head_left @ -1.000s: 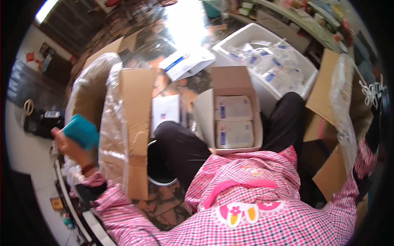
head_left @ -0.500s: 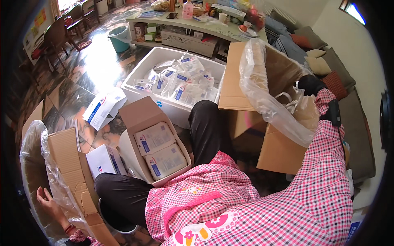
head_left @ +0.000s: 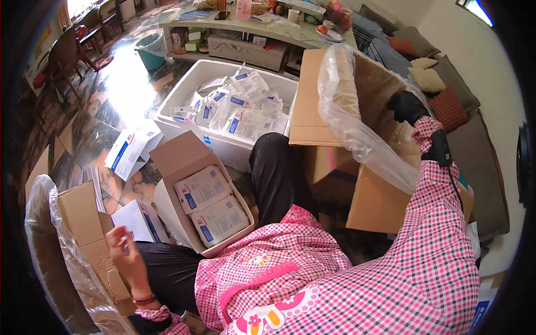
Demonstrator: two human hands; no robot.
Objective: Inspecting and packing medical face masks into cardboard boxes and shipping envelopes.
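My left hand [head_left: 127, 261], bare and with a red bracelet at the wrist, is raised beside the lined carton on the left; its fingers are loosely bent and apart, and I see nothing held. My right hand [head_left: 410, 107] wears a black glove and hangs over the large cardboard box [head_left: 315, 100] lined with clear plastic [head_left: 339, 84]. Its fingers curl loosely downward with nothing visible in them. Between my legs an open carton [head_left: 181, 153] holds two stacks of flat white-and-blue packets [head_left: 220, 220]. More loose packets [head_left: 243, 106] fill a white foam box [head_left: 184, 84].
A white-and-blue box [head_left: 137, 220] stands by my left knee, near an opened white carton [head_left: 129, 151]. At far left is a cardboard carton [head_left: 84, 218] with a plastic liner [head_left: 70, 268]. A teal bin [head_left: 151, 53], low table [head_left: 245, 28] and sofa [head_left: 474, 167] surround me.
My left hand has come up out of the left carton and moved right. My right hand has let go of white strips of plastic over the large box. The view has shifted slightly.
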